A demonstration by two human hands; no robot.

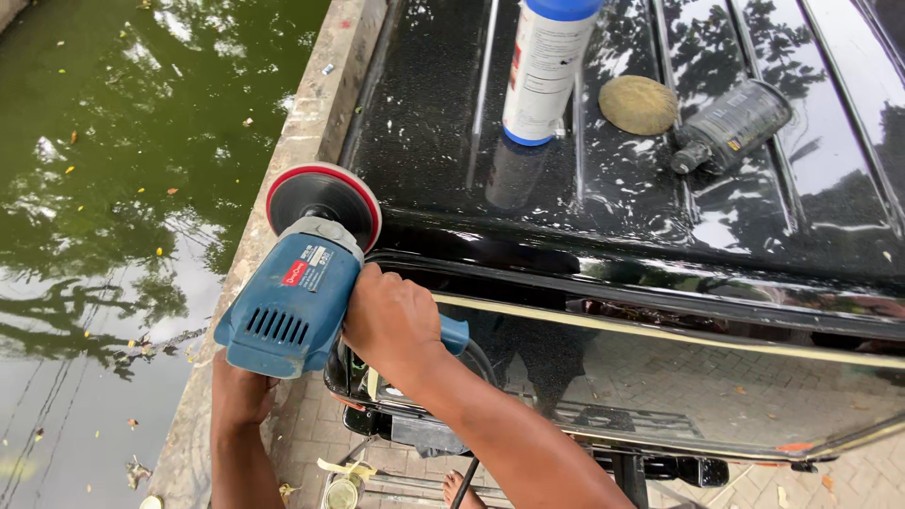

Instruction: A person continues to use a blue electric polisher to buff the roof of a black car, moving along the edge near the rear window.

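A blue electric polisher (pixel 292 302) with a round red-rimmed pad (pixel 323 198) is held at the edge of a black car roof (pixel 603 188). My right hand (pixel 391 320) grips the tool's side handle near the rear. My left hand (pixel 243 386) supports the body from underneath, partly hidden by it. The pad faces up and away, close to the roof's corner. The roof is glossy and flecked with white residue.
On the roof stand a white and blue spray can (pixel 547 66), a round yellow applicator pad (pixel 639 104) and a small grey bottle (pixel 735 123) lying on its side. A concrete kerb (pixel 283 179) borders green water (pixel 113 188) at left. Brick paving lies below.
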